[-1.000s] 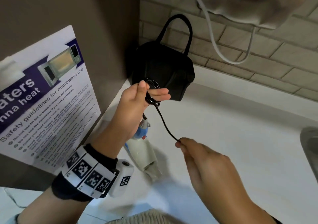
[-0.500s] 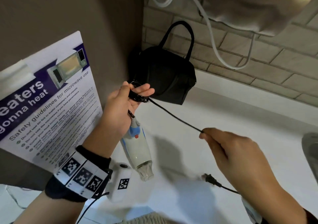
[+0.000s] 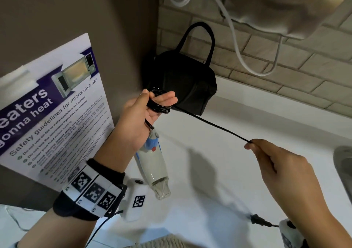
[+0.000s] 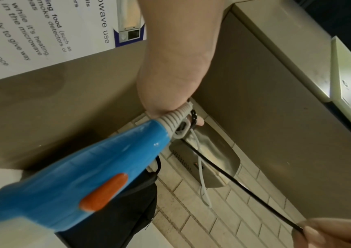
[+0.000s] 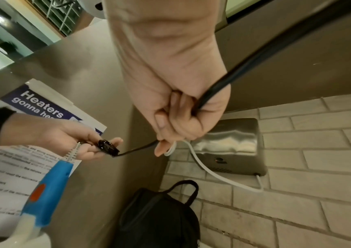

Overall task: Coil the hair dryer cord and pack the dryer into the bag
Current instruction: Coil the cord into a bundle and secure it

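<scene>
The left hand [image 3: 142, 118] holds the small coil [image 3: 159, 103] of black cord [image 3: 211, 123] between thumb and nearly straight fingers, with the hair dryer [image 3: 152, 164] hanging nozzle-down below the palm above the white counter [image 3: 238, 181]; how the dryer's handle is gripped cannot be told, since the hand hides it. The right hand [image 3: 282, 171], well apart to the right, pinches the cord in curled fingers, so the stretch between the hands runs taut. The plug [image 3: 256, 219] lies beyond the right hand, near its wrist, so I judge only a short tail is left to wind. The black bag [image 3: 182, 83] stands in the corner just behind the left hand, and whether its top is open cannot be told. Risks from here: the loops sit loosely on open fingers, so a hard pull from the right hand could drag them off or unwind them; the dangling dryer could swing or slip if the left hand shifts to take the next loop; the loose plug may snag or knock the counter as it is drawn in. Counted: 1 dryer, 1 cord, 1 coil, 1 plug, 1 bag, 2 hands
</scene>
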The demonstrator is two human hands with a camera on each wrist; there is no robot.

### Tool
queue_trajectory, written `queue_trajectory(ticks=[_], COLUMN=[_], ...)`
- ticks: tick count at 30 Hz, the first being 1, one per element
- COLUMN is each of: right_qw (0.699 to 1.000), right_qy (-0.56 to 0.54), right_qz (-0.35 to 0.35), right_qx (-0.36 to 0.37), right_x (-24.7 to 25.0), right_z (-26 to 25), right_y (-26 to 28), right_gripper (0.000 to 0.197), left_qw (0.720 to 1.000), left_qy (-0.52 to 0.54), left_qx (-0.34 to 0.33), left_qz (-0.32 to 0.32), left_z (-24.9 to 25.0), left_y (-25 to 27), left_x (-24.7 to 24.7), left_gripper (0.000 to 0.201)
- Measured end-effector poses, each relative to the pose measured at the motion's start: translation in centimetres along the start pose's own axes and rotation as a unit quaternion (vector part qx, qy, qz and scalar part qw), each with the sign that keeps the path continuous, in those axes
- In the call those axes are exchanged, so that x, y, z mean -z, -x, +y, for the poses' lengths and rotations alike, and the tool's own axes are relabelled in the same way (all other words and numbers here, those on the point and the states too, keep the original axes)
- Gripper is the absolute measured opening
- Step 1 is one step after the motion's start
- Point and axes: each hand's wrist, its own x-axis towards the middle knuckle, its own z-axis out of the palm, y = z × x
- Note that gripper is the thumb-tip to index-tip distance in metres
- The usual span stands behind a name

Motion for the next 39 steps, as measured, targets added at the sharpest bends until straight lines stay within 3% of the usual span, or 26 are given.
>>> queue_trajectory(ticks=[7,13,18,21,26,33,39], right_qw=[0.990,0.975,0.965,0.959,0.968,0.986,0.988], right_qy=[-0.050,-0.051,-0.047,-0.043,-0.022,0.005,0.009], right_qz=[0.017,0.102,0.131,0.148,0.117,0.032,-0.039], right_qx=[0.130,0.193,0.222,0.238,0.221,0.164,0.147], right_x=[1.2,3.2,5.0,4.3,1.9,-3.6,-8.0], right_z=[-3.9,-6.3,-8.3,-9.0,-8.3,-5.2,-3.0], right_y=[3.1,0.8,-4.4,-7.9,-12.9,-16.0,-13.3], right_gripper=[0.023,0.016,0.022,0.025,0.028,0.029,0.028], left_qw=[1.000,0.978,0.939,0.953,0.948,0.969,0.986], left_qy=[-0.019,-0.200,-0.336,-0.286,-0.270,-0.180,-0.077], left_qx=[-0.010,-0.053,-0.044,0.002,0.042,0.044,0.059], left_qz=[0.022,0.000,-0.055,-0.102,-0.166,-0.161,-0.133], left_z=[-0.5,-2.3,-3.2,-3.2,-2.1,-1.7,-1.0], left_y=[-0.2,-0.2,0.5,1.5,2.3,2.3,1.5], left_x=[-0.4,-1.8,-2.8,-3.3,-2.9,-1.6,-0.9], left_gripper=[0.031,0.030,0.041,0.028,0.033,0.037,0.029])
